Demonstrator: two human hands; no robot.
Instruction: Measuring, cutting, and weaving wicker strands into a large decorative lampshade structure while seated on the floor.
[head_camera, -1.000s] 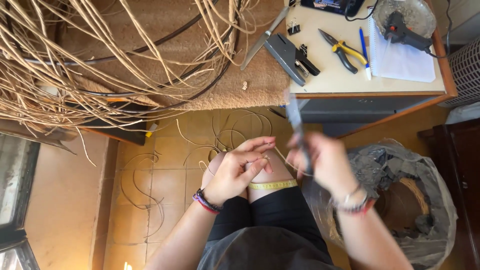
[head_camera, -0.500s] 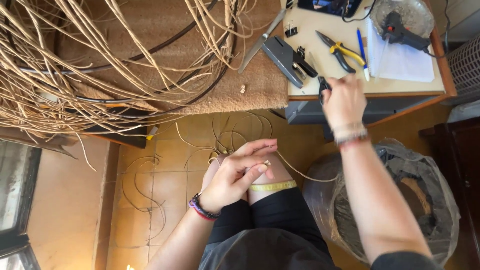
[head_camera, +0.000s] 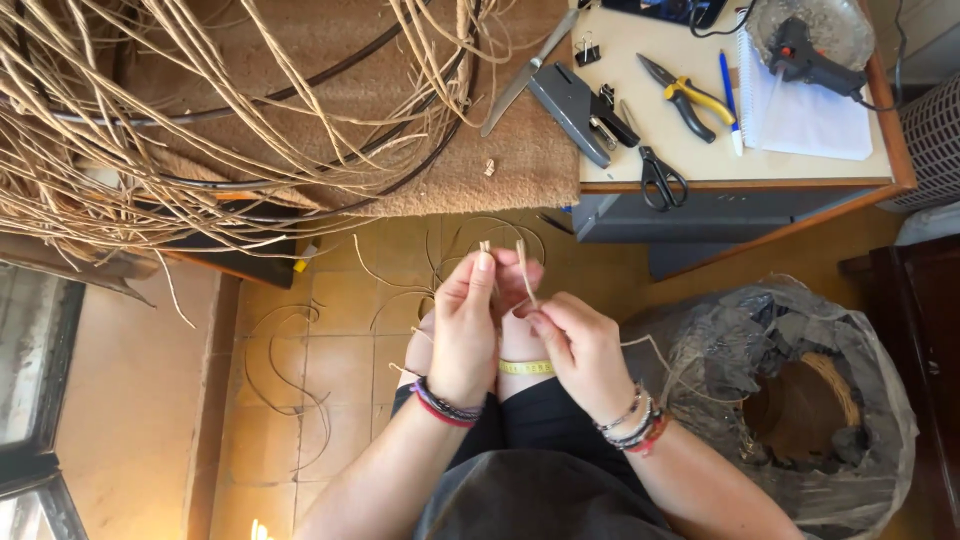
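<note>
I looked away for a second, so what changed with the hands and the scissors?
The right hand let go of the scissors at the table edge, came back and pinched the reed strand. The left hand kept its grip; the other tools stayed.

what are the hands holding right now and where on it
Both hold thin tan cane strands. The left hand pinches one strand just below its upper tip; the right hand pinches another strand a little below its top end, tips sticking up.
</note>
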